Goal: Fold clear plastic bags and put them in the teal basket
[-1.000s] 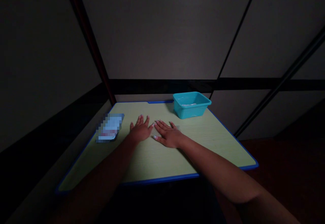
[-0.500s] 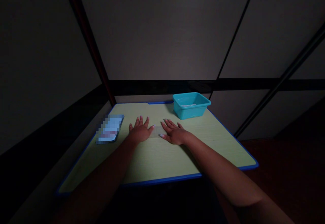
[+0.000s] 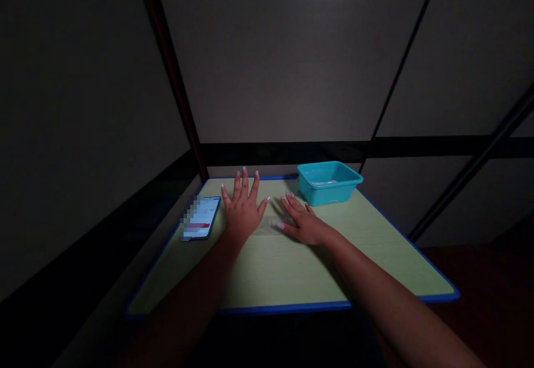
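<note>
On the light table (image 3: 283, 279) lies a thin, see-through flat piece (image 3: 269, 224), between and partly under my hands; its exact shape is hard to make out. My left hand (image 3: 243, 206) is spread wide with its fingers pointing up, over the left end of the piece, and holds nothing. At the right end, my right hand (image 3: 303, 222) has its palm down and fingers stretched out, its thumb over the piece.
Left of my left hand, a phone (image 3: 202, 217) with a lit screen lies near the table's left edge. A turquoise basket (image 3: 329, 192) with something clear or whitish inside stands at the back right. Wall panels rise behind the table.
My left hand has risen from its flatter pose, with the fingers now pointing more upward. My right hand is still low over the piece. The whole view has shifted, moving the table right and down.
</note>
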A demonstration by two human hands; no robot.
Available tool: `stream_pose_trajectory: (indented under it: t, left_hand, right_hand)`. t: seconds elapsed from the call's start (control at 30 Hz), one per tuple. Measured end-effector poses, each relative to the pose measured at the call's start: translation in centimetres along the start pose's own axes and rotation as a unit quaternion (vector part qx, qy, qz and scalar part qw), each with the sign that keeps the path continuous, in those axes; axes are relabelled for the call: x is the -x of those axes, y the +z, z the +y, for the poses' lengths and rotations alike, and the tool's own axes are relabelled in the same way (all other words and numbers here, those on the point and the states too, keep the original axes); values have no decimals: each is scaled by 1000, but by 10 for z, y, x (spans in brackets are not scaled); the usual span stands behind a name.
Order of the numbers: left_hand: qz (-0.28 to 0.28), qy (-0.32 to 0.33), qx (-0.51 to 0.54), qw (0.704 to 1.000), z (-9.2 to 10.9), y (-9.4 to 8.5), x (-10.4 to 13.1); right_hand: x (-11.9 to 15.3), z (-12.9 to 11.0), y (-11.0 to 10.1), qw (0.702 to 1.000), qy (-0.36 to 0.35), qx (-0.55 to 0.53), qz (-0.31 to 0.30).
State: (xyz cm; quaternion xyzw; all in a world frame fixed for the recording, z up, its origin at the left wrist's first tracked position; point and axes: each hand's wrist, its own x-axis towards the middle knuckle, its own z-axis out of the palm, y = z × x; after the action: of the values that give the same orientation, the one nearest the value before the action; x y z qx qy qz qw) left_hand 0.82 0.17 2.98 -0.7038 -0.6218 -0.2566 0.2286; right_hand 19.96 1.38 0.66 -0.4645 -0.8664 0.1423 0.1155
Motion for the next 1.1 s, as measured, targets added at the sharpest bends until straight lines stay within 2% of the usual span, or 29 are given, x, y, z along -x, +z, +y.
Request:
stream_pose_trajectory:
  t: [0.5, 0.73, 0.9, 1.0, 1.1]
  left_hand:
    - [-1, 3, -10, 1000, 1, 5, 3]
    - [-25, 4, -11, 1000, -1, 6, 5]
    - [-71, 27, -11, 997, -6, 16, 7]
    - [-128, 52, 13, 990, -5, 22, 9]
    - [-198, 98, 82, 972, -2, 24, 12]
  right_hand:
    - [-2, 0, -1, 996, -30, 22, 81]
    - [-3, 3, 1, 998, -13, 36, 47]
    - [-3, 4, 2, 999, -1, 34, 19]
    - [-2, 3, 1, 1000, 10, 26, -7]
    - [-1, 4, 2, 998, 21, 10, -53]
